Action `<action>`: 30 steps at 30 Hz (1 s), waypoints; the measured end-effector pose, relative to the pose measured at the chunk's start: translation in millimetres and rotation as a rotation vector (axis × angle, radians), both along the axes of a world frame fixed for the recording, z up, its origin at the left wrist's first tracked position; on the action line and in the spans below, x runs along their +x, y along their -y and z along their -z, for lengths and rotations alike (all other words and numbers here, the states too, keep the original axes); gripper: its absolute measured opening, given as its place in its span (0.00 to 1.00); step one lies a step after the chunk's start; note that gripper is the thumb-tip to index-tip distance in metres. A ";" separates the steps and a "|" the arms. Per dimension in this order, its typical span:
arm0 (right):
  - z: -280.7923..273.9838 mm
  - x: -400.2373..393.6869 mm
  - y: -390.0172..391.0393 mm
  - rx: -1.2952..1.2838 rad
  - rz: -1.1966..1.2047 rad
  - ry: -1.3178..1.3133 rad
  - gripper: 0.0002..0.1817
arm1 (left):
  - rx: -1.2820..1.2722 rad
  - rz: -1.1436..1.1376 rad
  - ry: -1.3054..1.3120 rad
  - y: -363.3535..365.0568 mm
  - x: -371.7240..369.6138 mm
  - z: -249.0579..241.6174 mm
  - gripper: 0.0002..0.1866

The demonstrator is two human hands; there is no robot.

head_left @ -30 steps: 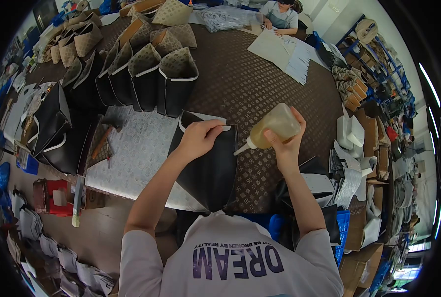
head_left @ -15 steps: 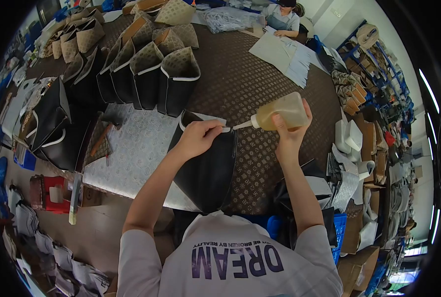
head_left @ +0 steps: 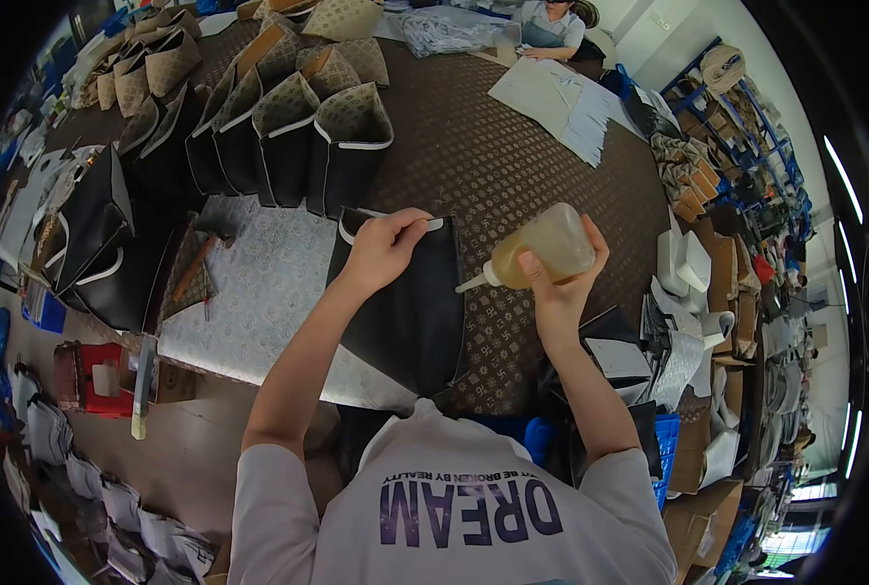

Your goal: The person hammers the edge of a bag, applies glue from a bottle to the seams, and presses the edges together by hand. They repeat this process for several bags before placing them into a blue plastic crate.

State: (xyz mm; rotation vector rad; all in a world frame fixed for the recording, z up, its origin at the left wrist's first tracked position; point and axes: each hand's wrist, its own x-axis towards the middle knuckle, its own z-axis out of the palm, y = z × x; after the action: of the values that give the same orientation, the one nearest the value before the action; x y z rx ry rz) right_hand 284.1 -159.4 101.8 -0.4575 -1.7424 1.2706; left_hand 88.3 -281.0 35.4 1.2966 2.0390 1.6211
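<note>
1. Far left of the frame: black bags (head_left: 98, 229) stood on the table (head_left: 513, 166), and a hammer (head_left: 200, 261) lay on the white mat (head_left: 269, 292) beside them. None of these had moved in the last second.

2. Upper left: the row of bags with patterned flaps (head_left: 288, 127) stood upright, one against the next, well apart from your hands.

3. Centre: your left hand (head_left: 381, 249) was closed on the white trim (head_left: 433, 224) at the top edge of the black panel (head_left: 405, 302), pinching it between thumb and fingers. The panel lay flat, partly on the mat and partly on the table, running from your hand back toward your chest. Your grip on that edge had held through all three pictures.

4. Right of centre: your right hand (head_left: 556, 283) was wrapped tight round the glue bottle (head_left: 542, 249). Half a second before, its nozzle was up at the trim by your left fingers; now you had drawn it back and tipped it down, so the tip hung just beside the panel's right edge, lower than the trim. My reading is that one dab at the corner was done and the nozzle was off the work.

5. Top of the frame: another person sat at white sheets (head_left: 561, 97), well apart from you.
</note>
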 end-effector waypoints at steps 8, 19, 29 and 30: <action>15.5 19.4 18.3 -0.034 0.000 0.016 0.48 | 0.118 -0.100 0.017 -2.4 -13.1 10.0 0.09; 56.2 49.5 36.9 0.165 0.088 0.089 0.50 | 0.127 -0.226 0.047 -1.6 -30.8 15.0 0.10; 33.6 37.8 19.0 -0.025 -0.017 0.049 0.52 | 0.082 -0.179 0.047 0.1 -19.4 9.2 0.10; 30.5 30.1 16.1 -0.029 0.002 0.011 0.52 | 0.072 -0.168 0.057 0.5 -18.1 8.8 0.10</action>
State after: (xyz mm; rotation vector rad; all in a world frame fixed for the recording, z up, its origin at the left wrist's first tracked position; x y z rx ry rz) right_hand 314.3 -175.5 71.3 -0.4838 -1.7347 1.2957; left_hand 70.2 -281.5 26.6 1.1135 2.1228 1.7970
